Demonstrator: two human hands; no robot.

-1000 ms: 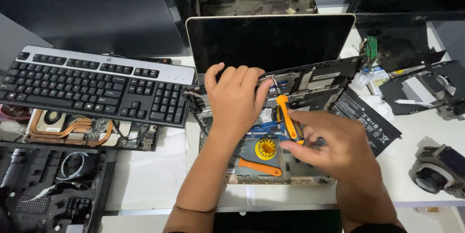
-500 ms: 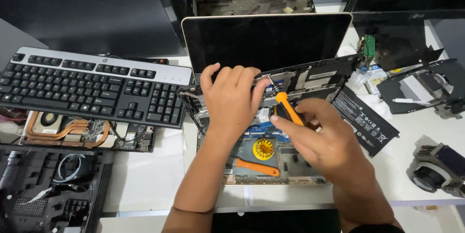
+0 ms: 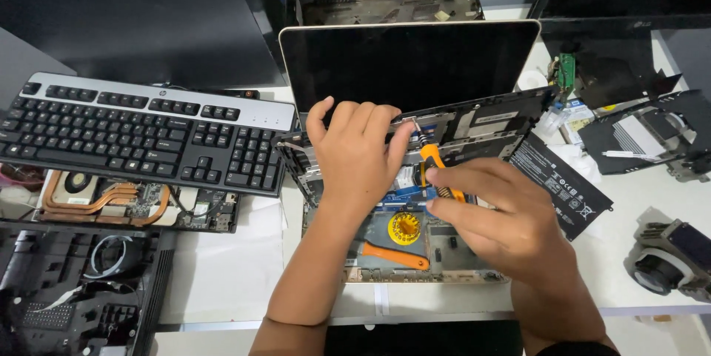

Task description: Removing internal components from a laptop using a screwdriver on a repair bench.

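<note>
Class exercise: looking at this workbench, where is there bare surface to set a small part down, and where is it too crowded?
Bare white table lies between the circuit board with copper pipes and the opened laptop. Another patch sits right of the flat black battery, before the grey lens unit. Crowded: inside the laptop, where the left hand and right hand work the orange-handled screwdriver.

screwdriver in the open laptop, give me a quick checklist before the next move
1. Right hand grips the orange screwdriver: ok.
2. Screwdriver tip seated on a screw: cannot tell, the left hand's fingers hide it.
3. Left hand braces the laptop frame: ok.
4. Orange pry tool and yellow disc lie loose inside the laptop: not ok.
5. Battery out, lying beside the laptop: ok.
6. Screen upright, clear of both hands: ok.
</note>
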